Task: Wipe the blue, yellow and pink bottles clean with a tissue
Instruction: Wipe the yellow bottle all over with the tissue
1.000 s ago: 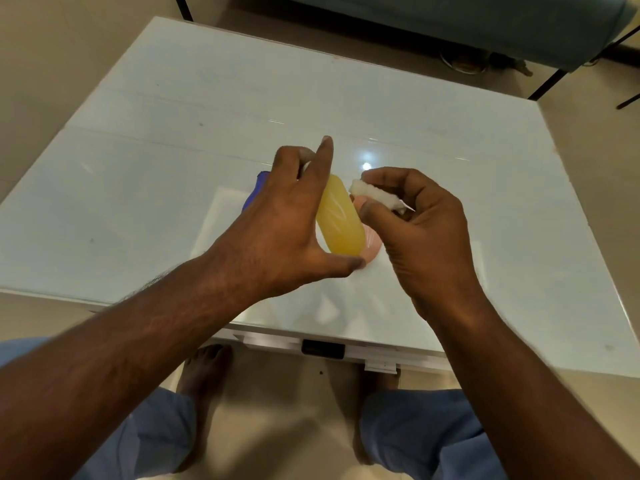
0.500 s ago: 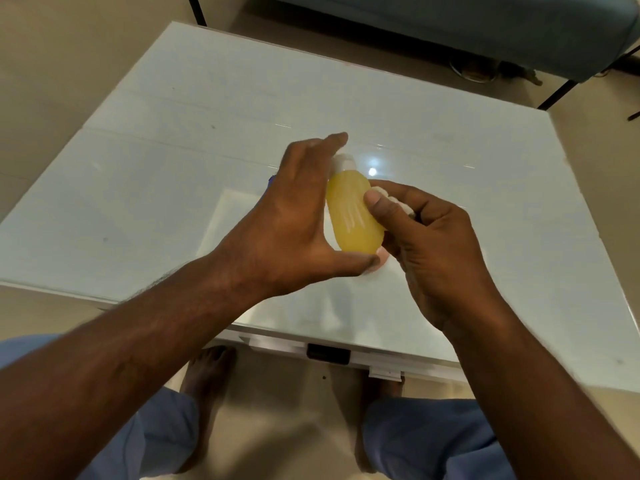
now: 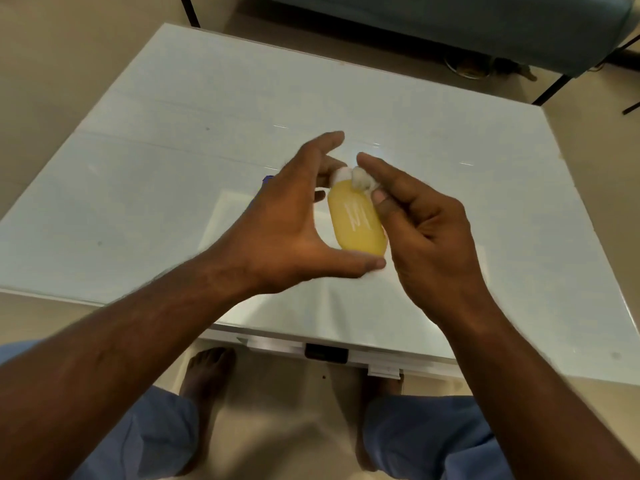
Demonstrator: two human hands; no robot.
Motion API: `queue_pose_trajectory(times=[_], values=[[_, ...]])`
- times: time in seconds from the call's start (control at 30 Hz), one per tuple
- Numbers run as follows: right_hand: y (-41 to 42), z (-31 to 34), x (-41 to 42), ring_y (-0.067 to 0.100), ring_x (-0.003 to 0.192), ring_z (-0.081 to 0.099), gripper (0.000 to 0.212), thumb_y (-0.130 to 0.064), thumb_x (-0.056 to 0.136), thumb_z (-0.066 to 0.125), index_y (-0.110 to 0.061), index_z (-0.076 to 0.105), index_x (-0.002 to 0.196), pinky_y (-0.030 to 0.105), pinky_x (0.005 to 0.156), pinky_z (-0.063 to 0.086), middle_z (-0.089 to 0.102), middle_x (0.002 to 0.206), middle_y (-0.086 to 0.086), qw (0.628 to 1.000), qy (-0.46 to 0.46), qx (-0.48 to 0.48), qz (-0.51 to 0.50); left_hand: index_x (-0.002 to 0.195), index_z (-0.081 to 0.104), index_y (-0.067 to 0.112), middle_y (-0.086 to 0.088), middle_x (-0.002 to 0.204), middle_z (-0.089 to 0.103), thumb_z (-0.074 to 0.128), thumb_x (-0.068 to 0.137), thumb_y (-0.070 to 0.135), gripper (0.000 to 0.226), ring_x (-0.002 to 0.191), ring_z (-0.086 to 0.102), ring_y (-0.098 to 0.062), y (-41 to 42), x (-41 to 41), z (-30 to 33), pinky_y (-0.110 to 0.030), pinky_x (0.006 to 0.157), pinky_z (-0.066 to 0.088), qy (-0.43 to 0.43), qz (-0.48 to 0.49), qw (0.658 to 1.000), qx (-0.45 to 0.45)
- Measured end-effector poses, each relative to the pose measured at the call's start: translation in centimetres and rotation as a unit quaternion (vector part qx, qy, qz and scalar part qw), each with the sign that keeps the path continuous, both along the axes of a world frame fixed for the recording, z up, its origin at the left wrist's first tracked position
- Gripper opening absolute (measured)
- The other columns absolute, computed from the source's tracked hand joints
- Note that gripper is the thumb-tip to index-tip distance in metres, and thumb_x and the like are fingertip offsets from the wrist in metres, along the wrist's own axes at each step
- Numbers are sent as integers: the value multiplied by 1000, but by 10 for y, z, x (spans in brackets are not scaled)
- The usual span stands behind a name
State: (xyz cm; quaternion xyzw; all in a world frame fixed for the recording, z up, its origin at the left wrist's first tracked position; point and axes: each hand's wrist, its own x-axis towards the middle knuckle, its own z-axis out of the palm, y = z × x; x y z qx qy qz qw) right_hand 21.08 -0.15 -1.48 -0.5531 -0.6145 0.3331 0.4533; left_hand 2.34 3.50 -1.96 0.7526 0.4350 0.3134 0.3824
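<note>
**A:** Where is the yellow bottle (image 3: 356, 221) sitting right now?

**B:** It is hanging above the middle of the white table (image 3: 173, 161), lifted clear of it. The left hand (image 3: 287, 230) is grasping it end to end: the thumb is propping the base at six o'clock and the fingers are reaching round toward the white cap (image 3: 341, 174) at twelve.

**A:** And the other hand?

**B:** The right hand (image 3: 426, 233) is pinching a balled-up tissue (image 3: 363, 181) between thumb and forefinger, and it is pressing the wad against the bottle's shoulder, at about one o'clock, touching the cap.

**A:** How should this wipe be going, in your view?

**B:** I would be rolling the bottle slowly in the left fingers so each face is coming round to the tissue, and drawing the wad from neck down to base. The end-to-end hold is leaving the sides bare, which is helping. The plastic is looking smooth, so a light squeeze is probably risking a slip.

**A:** The other bottles?

**B:** A sliver of the blue bottle (image 3: 267, 179) is peeking out at nine o'clock behind the left hand. I am not seeing the pink one; the hands may be hiding it.

**A:** And the surroundings?

**B:** The tabletop is glossy and reflecting a ceiling light. Beyond it, at twelve o'clock, a teal sofa (image 3: 450, 26) is standing on dark legs on a beige floor (image 3: 52, 81).
</note>
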Motion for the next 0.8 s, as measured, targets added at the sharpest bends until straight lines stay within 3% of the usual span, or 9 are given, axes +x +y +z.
queue_pose_trajectory(times=[0.13,0.3,0.37,0.47,0.57,0.67,0.8], values=[[-5,-1,2,11,122,72,25,-8,101,67,-13,79,122,30,102,60,78,126,-3,997,-24,77,17,157,26,30,12,141,50,85,50,68,128,129,54,-5,11,-9,1,-22,107,49,-19,63,998,20],[1,0,11,20,114,75,19,-1,99,71,-9,80,114,45,98,62,80,114,5,990,-18,134,-37,161,20,21,4,152,42,92,62,56,127,137,48,-12,-8,-1,3,-31,110,48,30,-63,994,79],[2,3,13,19,109,74,19,-1,98,70,-11,81,109,40,92,63,78,110,7,990,-34,134,-34,160,21,20,3,150,44,92,61,56,127,135,49,-13,-10,1,2,-31,110,47,22,-51,995,87],[-7,5,5,13,95,71,23,3,84,72,-15,83,92,20,77,55,73,98,5,989,-64,129,23,160,22,20,3,146,47,88,59,61,127,133,50,-14,3,-8,6,-30,111,45,14,12,995,101],[-11,3,0,13,93,68,17,-2,86,73,-13,83,94,16,74,51,71,98,4,986,-79,146,32,161,19,19,3,150,44,90,62,58,128,137,48,-14,0,-10,7,-29,113,43,36,-22,993,112],[-4,5,6,17,101,71,19,-7,97,71,-11,78,114,32,78,63,74,108,4,988,-49,141,-24,163,11,24,7,160,34,89,65,58,130,143,39,-8,-17,2,2,-16,114,37,65,-88,990,92],[-6,5,6,21,90,72,17,1,89,72,-9,79,100,44,71,61,76,97,4,989,-69,131,29,162,16,16,2,148,45,90,61,60,133,135,48,-14,-3,-4,3,-34,112,45,33,-8,993,110]])
